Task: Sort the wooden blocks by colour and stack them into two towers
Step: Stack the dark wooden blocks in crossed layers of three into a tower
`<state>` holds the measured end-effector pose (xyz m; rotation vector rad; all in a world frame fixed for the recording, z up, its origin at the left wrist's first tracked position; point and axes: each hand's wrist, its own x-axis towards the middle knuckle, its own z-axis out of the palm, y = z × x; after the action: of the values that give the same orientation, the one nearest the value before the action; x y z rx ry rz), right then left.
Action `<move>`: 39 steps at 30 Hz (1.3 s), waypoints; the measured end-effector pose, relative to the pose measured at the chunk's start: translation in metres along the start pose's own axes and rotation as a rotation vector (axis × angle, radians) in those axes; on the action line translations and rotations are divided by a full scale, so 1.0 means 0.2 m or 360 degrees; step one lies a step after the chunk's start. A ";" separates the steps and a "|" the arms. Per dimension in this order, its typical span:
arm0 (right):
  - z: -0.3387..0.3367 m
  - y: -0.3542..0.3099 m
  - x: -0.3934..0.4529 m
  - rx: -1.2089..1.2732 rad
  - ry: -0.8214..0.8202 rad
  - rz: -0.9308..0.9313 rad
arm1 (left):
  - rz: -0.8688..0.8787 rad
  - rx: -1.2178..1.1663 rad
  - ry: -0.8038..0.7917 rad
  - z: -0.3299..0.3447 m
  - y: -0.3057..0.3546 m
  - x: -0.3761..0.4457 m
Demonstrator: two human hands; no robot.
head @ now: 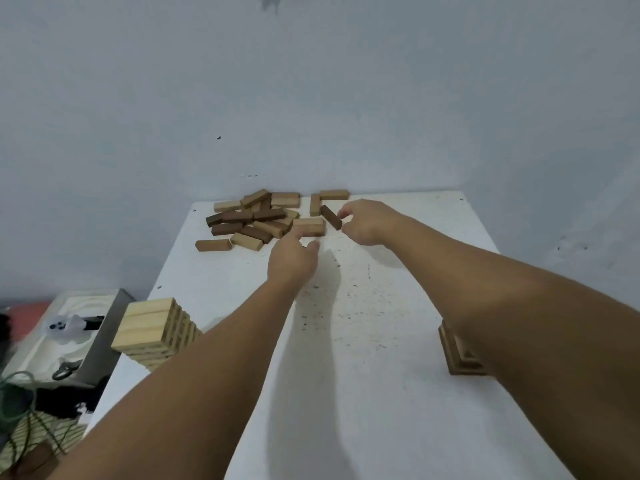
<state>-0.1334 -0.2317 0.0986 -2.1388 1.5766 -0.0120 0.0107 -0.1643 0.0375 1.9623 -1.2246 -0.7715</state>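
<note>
Dark wooden block (331,217) lying at the right edge of the loose heap of mixed blocks (254,218), near the far end of the white table (363,341); pale block (309,226) just beside it to the left. Judged light, rigid and smooth-faced, unlikely to deform or break, best taken across the narrow sides near one end, where nothing crowds it. Right hand (367,221) reaching in with thumb and forefinger curled at the near end of that dark block, seemingly pinching it, though actual contact hard to confirm. Left hand (292,258) stretched forward with fingers loosely extended toward the pale block, fingertips at or just short of its near face, nothing held. Both forearms long and nearly straight across the table, converging on the heap. Nearer, at the left table edge, tall light-wood tower (156,332) already built, partly behind the left forearm; on the right, dark-wood stack (457,355) mostly hidden under the right forearm. Beyond the left table edge, clutter including a box (72,332) and green cord (20,403).
</note>
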 end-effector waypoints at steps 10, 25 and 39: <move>0.18 0.06 0.41 -0.0021 0.0171 0.0037 | -0.0037 0.0658 -0.0213 0.14 -0.06 0.32; 0.26 0.04 0.26 0.0218 0.0171 0.0200 | 0.0239 0.0513 -0.0158 0.10 -0.11 0.20; 0.51 -0.03 -0.35 0.0322 0.0121 0.0291 | 0.0448 0.0483 -0.0340 -0.03 -0.27 -0.38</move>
<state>-0.1221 -0.1296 0.0300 -1.8543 1.7300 -0.1872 0.0141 -0.0765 0.0079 1.9146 -1.7916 -0.6941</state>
